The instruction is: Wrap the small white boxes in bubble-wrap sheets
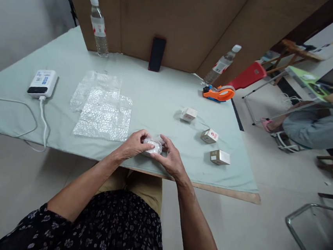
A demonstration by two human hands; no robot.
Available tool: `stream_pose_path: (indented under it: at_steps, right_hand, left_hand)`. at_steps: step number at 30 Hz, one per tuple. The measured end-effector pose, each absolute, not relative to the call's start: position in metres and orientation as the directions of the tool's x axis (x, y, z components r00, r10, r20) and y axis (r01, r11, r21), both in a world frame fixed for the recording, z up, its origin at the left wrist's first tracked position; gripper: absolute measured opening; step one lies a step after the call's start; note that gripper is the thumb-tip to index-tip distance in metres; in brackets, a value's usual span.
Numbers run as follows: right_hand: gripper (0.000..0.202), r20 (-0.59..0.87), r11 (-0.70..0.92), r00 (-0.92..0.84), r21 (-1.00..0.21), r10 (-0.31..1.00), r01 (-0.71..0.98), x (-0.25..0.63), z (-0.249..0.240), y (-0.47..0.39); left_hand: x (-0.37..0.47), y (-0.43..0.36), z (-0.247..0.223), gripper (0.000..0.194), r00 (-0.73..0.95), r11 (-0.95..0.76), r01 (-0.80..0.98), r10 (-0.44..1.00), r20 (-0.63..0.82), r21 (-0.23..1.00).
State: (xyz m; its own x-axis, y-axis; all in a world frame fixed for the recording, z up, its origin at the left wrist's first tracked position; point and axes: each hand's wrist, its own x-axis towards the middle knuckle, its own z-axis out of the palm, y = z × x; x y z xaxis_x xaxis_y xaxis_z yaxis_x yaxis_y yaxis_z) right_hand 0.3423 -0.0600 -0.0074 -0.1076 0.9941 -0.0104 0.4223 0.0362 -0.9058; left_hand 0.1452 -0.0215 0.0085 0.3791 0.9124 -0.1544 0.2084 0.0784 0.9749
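The left hand (135, 143) and right hand (172, 159) are curled partway closed, together holding a small plastic-wrapped bundle (154, 147) by the near edge of the surface (157, 96). I see bubble wrap (104, 117) lying to the left, three small boxes (209, 136) to the right.

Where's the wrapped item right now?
Head view: the wrapped item is between the left hand and right hand, by the table's near edge, right of the bubble wrap.

Whitish bundle (157, 147), pale green cloth (157, 100), orange tape dispenser (216, 94), black floral top (124, 227).
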Motion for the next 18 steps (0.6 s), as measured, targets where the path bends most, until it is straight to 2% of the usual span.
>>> stream_pose_path:
  at_steps: [6, 11, 16, 18]
  right_hand:
    - [0.08, -0.022, 0.035, -0.128, -0.905, 0.991, 0.425, 0.344, -0.002, -0.056]
    - [0.062, -0.046, 0.044, -0.216, -0.917, 0.975, 0.396, 0.352, 0.011, -0.041]
    - [0.036, -0.044, -0.007, -0.14, -0.968, 0.989, 0.251, 0.345, 0.013, -0.014]
    - [0.026, 0.0, 0.033, -0.139, -0.972, 0.99, 0.234, 0.338, 0.013, -0.012]
  left_hand:
    - [0.135, -0.029, -0.005, 0.065, 0.513, 0.083, 0.047, 0.853, -0.096, 0.995]
    - [0.135, -0.026, -0.008, 0.071, 0.515, 0.11, 0.018, 0.851, -0.104, 0.994]
    - [0.135, -0.021, -0.008, 0.076, 0.528, 0.129, -0.004, 0.842, -0.107, 0.992]
    - [0.134, -0.021, -0.01, 0.078, 0.529, 0.13, -0.011, 0.842, -0.105, 0.991]
